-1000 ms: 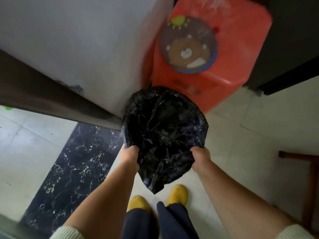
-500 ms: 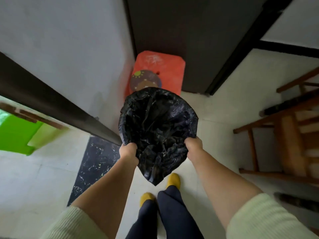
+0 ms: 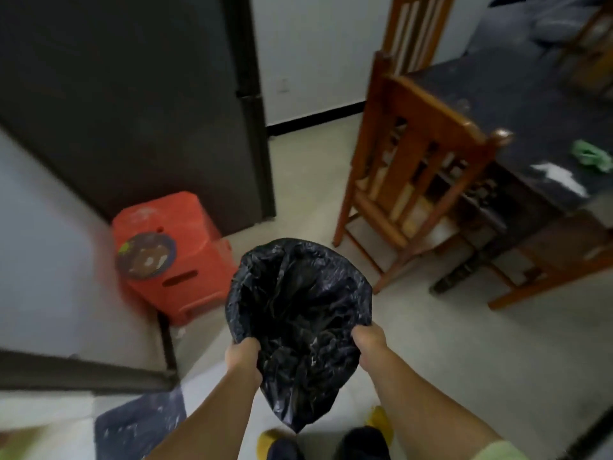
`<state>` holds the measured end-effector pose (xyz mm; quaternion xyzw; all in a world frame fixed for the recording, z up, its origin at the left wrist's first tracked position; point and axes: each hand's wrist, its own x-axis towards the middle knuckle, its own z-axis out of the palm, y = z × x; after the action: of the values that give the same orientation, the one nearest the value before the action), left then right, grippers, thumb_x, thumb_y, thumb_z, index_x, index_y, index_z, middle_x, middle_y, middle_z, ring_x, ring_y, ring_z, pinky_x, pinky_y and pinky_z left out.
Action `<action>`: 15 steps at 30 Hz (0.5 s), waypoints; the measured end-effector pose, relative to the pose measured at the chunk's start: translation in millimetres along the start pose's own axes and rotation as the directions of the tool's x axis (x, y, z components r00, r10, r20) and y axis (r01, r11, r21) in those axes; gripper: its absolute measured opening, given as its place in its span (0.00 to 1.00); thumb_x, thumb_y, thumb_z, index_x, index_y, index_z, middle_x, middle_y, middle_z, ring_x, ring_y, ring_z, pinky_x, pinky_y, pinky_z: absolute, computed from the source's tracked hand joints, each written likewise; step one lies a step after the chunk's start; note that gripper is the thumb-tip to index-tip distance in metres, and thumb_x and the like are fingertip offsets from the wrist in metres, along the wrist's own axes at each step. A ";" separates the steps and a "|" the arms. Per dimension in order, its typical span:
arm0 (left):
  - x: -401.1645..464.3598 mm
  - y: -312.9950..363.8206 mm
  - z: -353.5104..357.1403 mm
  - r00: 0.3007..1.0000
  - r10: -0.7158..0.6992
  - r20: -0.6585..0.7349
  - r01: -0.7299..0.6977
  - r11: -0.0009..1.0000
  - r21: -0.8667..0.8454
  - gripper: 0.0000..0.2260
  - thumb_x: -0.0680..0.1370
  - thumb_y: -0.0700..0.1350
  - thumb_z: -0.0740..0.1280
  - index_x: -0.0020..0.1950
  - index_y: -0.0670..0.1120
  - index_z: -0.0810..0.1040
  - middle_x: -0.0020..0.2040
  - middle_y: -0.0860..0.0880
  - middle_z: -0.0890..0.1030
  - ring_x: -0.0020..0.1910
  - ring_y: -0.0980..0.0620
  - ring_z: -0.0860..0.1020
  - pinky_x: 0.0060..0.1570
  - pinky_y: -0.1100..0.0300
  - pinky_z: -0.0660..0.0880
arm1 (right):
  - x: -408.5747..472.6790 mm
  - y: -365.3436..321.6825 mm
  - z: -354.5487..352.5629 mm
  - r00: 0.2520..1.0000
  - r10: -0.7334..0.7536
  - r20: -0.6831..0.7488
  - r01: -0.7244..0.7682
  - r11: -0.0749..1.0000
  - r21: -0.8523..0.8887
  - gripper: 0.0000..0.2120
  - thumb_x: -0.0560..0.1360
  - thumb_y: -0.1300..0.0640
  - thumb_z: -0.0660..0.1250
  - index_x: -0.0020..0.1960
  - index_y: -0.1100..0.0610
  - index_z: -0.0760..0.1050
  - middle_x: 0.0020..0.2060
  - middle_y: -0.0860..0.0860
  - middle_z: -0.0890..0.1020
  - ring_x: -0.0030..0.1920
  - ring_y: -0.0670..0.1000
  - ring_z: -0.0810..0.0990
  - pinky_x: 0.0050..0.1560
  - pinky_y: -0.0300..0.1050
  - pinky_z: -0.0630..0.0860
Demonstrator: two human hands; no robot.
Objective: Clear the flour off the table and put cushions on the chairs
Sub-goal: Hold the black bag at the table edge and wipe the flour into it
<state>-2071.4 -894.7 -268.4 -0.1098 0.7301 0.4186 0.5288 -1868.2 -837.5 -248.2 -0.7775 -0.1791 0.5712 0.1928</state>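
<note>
1. Left hand (image 3: 241,357) and right hand (image 3: 369,340) each grip the near rim of a black trash bag (image 3: 298,323), fingers curled around the plastic, so its mouth gapes open over the floor (image 3: 464,343).
2. Yellow slippers (image 3: 269,440) peek out right under the bag.
3. Orange plastic stool (image 3: 172,257) sits on the floor off to the left, against a dark cabinet (image 3: 132,101).
4. Wooden chair (image 3: 411,167) is tucked at the table's (image 3: 517,104) left edge.
5. The flour (image 3: 559,177) is a white patch near the table's near edge, just beside a green cloth (image 3: 592,155).

white flour patch (image 3: 557,178) on dark table (image 3: 517,94), beside wooden chair (image 3: 421,154)
</note>
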 end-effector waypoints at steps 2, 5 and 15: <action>-17.6 -16.9 37.3 0.999 -0.001 0.051 -0.002 0.999 0.047 0.21 0.70 0.29 0.55 0.63 0.37 0.70 0.50 0.34 0.77 0.36 0.39 0.75 0.40 0.51 0.73 | 10.3 5.1 -44.7 0.999 0.002 -0.034 0.000 0.998 0.060 0.11 0.76 0.66 0.58 0.56 0.64 0.74 0.51 0.63 0.78 0.51 0.65 0.77 0.58 0.61 0.74; -38.7 -36.2 84.7 0.997 0.013 0.076 -0.021 0.995 0.097 0.23 0.70 0.29 0.55 0.66 0.36 0.68 0.56 0.33 0.76 0.35 0.39 0.74 0.37 0.53 0.73 | 24.4 6.3 -99.1 0.998 0.014 -0.064 -0.005 0.990 0.144 0.13 0.76 0.68 0.57 0.59 0.65 0.73 0.53 0.63 0.78 0.52 0.65 0.77 0.59 0.61 0.74; -156.2 -132.9 267.5 0.973 0.008 0.232 -0.042 0.989 0.143 0.22 0.74 0.27 0.55 0.66 0.40 0.69 0.45 0.41 0.74 0.42 0.38 0.75 0.51 0.46 0.73 | 77.9 -4.9 -324.0 0.986 0.042 -0.159 -0.003 0.971 0.239 0.15 0.75 0.70 0.57 0.61 0.66 0.70 0.52 0.62 0.77 0.52 0.64 0.76 0.57 0.60 0.75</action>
<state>-1744.2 -827.3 -223.4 -0.0118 0.6939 0.3803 0.6114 -1536.3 -825.3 -221.0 -0.7949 -0.0843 0.5250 0.2921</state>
